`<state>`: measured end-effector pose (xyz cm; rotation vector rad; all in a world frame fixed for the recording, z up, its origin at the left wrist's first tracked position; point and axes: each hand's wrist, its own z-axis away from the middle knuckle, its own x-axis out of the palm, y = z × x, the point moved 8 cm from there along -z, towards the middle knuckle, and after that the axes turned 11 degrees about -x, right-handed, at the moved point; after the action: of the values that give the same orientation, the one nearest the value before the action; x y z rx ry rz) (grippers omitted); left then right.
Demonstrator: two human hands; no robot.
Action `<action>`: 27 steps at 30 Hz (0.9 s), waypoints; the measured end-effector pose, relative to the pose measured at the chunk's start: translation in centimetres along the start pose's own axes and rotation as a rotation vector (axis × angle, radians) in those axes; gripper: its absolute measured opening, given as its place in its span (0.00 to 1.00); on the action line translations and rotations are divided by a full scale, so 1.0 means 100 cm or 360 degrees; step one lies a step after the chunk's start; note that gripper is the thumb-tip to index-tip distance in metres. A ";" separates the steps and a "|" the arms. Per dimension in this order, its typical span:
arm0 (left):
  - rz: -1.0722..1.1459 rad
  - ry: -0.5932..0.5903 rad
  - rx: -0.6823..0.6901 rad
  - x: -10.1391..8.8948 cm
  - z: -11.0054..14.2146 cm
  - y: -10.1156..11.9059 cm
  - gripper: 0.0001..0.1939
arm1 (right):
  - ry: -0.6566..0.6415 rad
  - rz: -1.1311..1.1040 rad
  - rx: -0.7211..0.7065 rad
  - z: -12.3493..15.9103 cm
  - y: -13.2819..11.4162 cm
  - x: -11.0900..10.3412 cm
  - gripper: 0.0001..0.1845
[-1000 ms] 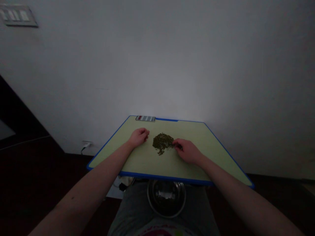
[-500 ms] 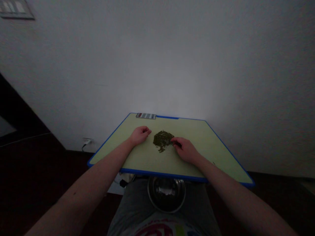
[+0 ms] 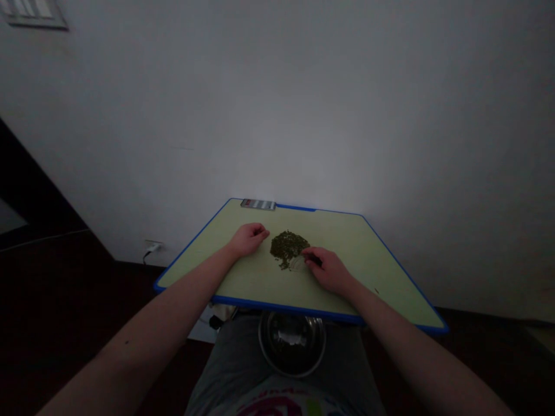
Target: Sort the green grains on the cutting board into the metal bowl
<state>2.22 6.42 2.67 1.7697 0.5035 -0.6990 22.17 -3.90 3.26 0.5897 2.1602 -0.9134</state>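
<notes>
A loose pile of small green-brown bits (image 3: 287, 245), like dried beans or leaves, lies on the pale yellow tabletop (image 3: 260, 280). At the pile's right edge, my right hand (image 3: 326, 267) has its thumb and fingers pinched together; anything between them is too small to make out. My left hand (image 3: 250, 238) rests just left of the pile, curled with thumb against fingertips, and its contents are hidden. In my lap, under the table's front edge, sits a shiny metal bowl (image 3: 291, 370) with dark contents that I cannot make out.
A phone-like flat object (image 3: 258, 204) lies at the table's back left edge. A small dark bit (image 3: 377, 291) is near my right forearm. Behind the table stands a grey-white wall (image 3: 303, 115), with a plugged socket (image 3: 153, 247) low on the left.
My right hand has shifted slightly right and down along the pile's near right edge, where more bare tabletop now shows. My left hand stays beside the pile, nearly still.
</notes>
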 end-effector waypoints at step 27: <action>-0.0050 -0.0092 0.0070 0.008 0.000 0.003 0.19 | -0.0087 0.0058 -0.0095 0.002 -0.009 0.004 0.17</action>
<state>3.01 6.33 2.35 1.7806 0.4810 -0.7864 21.44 -4.56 3.26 0.5667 2.1134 -0.8333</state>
